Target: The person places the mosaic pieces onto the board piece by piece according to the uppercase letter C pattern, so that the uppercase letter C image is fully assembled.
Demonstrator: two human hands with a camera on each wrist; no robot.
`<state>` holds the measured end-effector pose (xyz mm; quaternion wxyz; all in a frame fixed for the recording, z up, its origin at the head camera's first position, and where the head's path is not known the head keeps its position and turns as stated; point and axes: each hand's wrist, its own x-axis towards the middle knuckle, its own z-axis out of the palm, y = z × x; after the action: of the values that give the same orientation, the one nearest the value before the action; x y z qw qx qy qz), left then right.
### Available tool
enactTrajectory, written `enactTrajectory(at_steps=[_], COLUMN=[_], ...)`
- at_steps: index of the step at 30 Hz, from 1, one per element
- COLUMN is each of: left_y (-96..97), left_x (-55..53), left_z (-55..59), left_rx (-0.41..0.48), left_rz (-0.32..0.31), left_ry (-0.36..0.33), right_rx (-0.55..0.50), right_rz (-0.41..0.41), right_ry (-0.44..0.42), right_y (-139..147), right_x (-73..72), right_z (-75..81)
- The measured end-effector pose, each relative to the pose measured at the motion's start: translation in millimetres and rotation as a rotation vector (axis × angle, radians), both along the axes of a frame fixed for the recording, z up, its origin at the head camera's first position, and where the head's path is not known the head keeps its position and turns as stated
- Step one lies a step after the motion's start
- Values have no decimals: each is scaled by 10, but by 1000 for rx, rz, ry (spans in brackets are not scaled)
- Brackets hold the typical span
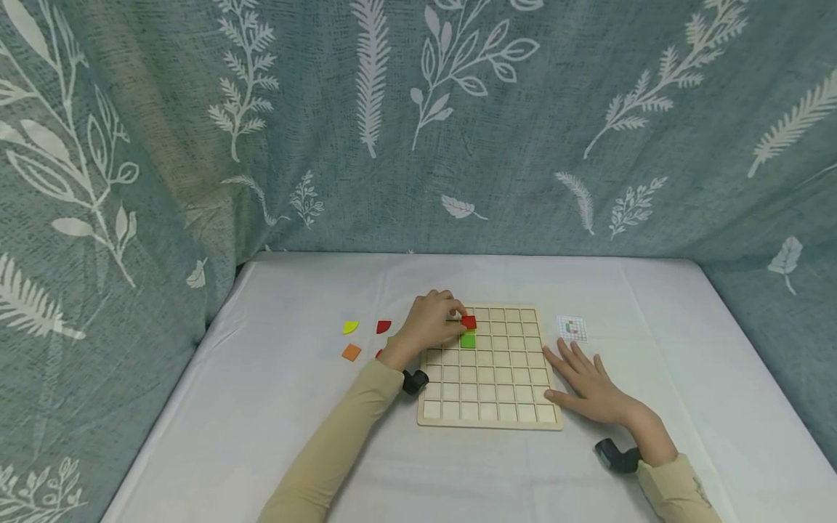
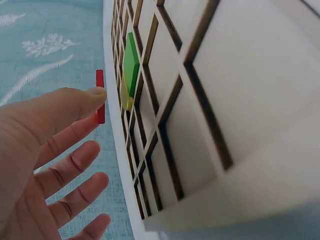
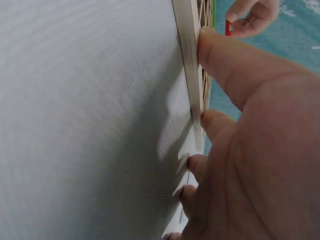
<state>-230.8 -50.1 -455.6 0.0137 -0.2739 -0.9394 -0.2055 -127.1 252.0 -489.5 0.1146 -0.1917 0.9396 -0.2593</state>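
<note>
Between thumb and index finger my left hand point(image 1: 431, 319) pinches a flat red square tile point(image 2: 100, 95), held over the upper left part of a wooden grid board point(image 1: 503, 396). A green tile point(image 1: 468, 341) lies in one cell of the board, and a yellow tile point(image 2: 126, 95) shows beside it in the left wrist view, partly hidden. My right hand point(image 1: 591, 388) lies spread at the board's right side. Its thumb and index fingertip touch the board's edge, while the other fingers reach down to the white cloth.
Left of the board lie a yellow quarter-round piece point(image 1: 351, 327), a red piece point(image 1: 383, 327) and an orange square point(image 1: 352, 352), with others partly behind the left hand. A small printed pattern card point(image 1: 572, 328) sits to the board's right. A leaf-patterned curtain point(image 1: 418, 196) hangs behind the table.
</note>
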Motion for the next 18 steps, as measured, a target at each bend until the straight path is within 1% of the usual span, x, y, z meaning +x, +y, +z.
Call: enactTrajectory(at_steps=[8,14,18], left_y=[105,168,205], left_x=[-18,-22,-31], left_z=[7,-17,-22], left_rx=[-38,-66,-79], left_rz=[-26,-37,-40], left_ry=[0,7,-5], right_rx=[-7,-5,-1], right_rz=[3,0,-3], right_ry=[-2,-5,-8], right_y=[9,8,9], right_x=[-10,-7,-6], right_z=[-10,-7,-3])
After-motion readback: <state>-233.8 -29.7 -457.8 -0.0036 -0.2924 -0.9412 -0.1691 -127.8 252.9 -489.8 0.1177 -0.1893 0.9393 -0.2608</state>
